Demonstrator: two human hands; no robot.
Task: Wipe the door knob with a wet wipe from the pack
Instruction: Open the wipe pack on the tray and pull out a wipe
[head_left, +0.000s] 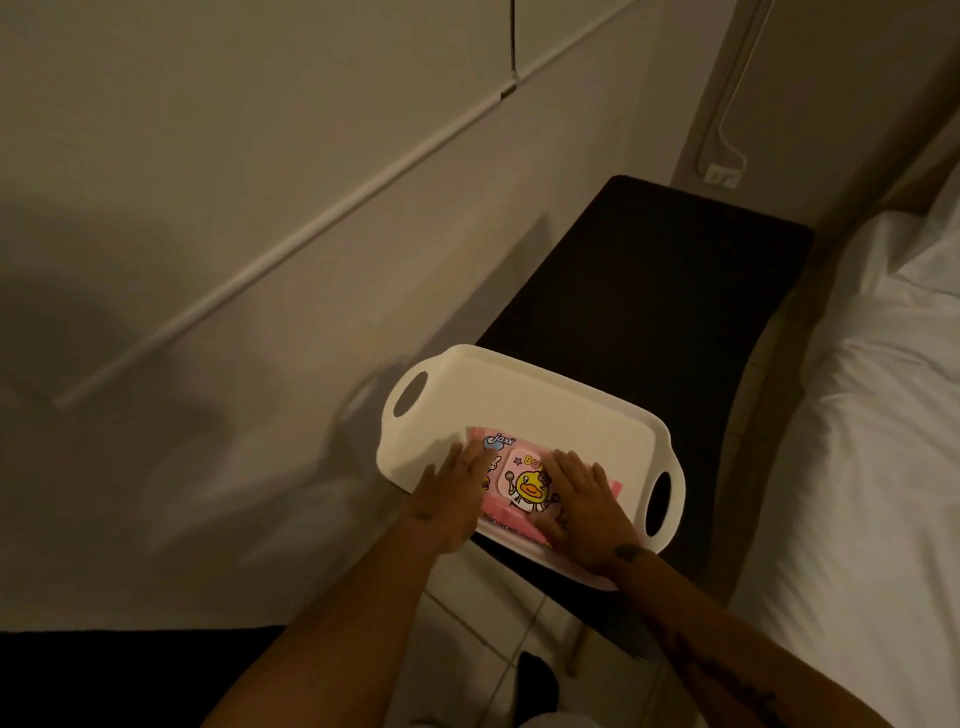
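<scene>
A pink wet wipe pack (519, 486) with a yellow duck sticker lid lies in a white handled tray (519, 395) on a dark bench. My left hand (452, 499) lies flat on the pack's left end, fingers spread. Over the pack's right end rests my right hand (582, 501), also flat with fingers apart. Neither hand grips the pack; the lid looks closed. No door knob is in view.
The dark bench (665, 301) runs along a beige wall. A bed with white linen (872, 441) lies at the right. A wall socket with a cable (722, 174) sits behind the bench. Tiled floor (488, 623) shows below the tray.
</scene>
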